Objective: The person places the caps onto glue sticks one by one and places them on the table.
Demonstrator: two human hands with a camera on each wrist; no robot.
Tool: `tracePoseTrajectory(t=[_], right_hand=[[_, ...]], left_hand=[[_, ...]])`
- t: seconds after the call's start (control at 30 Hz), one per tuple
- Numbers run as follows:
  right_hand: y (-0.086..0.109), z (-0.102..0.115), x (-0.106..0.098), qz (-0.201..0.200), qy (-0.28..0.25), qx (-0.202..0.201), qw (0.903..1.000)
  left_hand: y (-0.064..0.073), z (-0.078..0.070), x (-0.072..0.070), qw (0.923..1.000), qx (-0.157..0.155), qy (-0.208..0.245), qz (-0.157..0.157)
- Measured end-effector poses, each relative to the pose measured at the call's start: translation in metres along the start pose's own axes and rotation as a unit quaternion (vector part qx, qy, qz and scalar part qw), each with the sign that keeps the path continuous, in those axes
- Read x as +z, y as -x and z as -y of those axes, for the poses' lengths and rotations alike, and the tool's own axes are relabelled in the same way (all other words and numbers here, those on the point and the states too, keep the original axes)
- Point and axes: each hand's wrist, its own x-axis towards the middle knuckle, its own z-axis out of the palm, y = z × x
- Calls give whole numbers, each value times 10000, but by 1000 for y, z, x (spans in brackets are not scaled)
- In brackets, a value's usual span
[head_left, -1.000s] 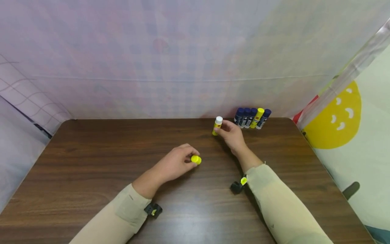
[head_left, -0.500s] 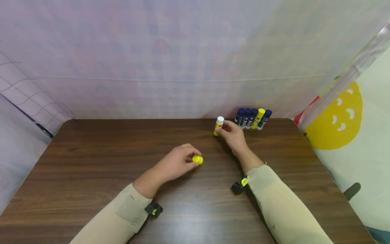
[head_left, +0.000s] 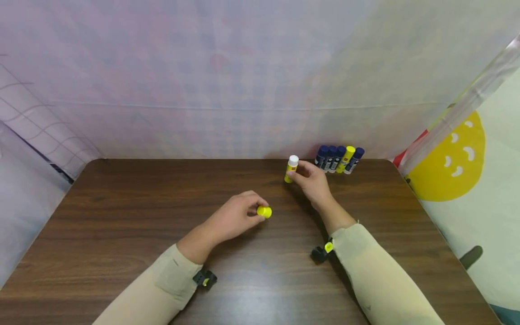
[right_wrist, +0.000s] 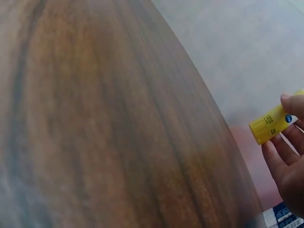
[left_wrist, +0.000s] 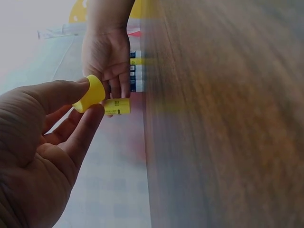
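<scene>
My left hand (head_left: 233, 215) pinches a yellow cap (head_left: 265, 212) between thumb and fingers, low over the middle of the table. In the left wrist view the cap (left_wrist: 91, 93) is seen tilted, held at its sides. Farther back and to the right, my right hand (head_left: 312, 181) holds an uncapped yellow glue stick (head_left: 290, 173) upright, its white top bare. The right wrist view shows the thumb and fingers on either side of the glue stick's body (right_wrist: 271, 123). Cap and glue stick are apart.
Behind the right hand, at the table's back edge, stands a row of glue sticks: several with dark blue caps (head_left: 322, 152) and one yellow (head_left: 346, 158). A pale curtain (head_left: 219, 90) hangs along the back of the brown wooden table (head_left: 142, 194).
Both hands keep their grips and stay nearly in place. The cap sits very slightly farther right; the whole head view has shifted a little.
</scene>
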Motion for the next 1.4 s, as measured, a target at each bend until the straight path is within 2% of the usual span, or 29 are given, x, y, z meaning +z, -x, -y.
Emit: tracePoseTrajectory(t=[0.4,0.77,0.93,1.4], right_hand=[[8,14,-5,322,201,-231,9990],[14,29,-20,509,585,-454,9960],[18,35,-24,582,492,-590,9953],[30,50,-21,1036,524,-916,9890]], left_hand=[[1,3,-5,9993,-34,-24,-359],[5,2,-9,9981,139,-2,-604],[6,0,-10,9958,302,81,-855],[7,-3,-11,9863,392,399,-1551]])
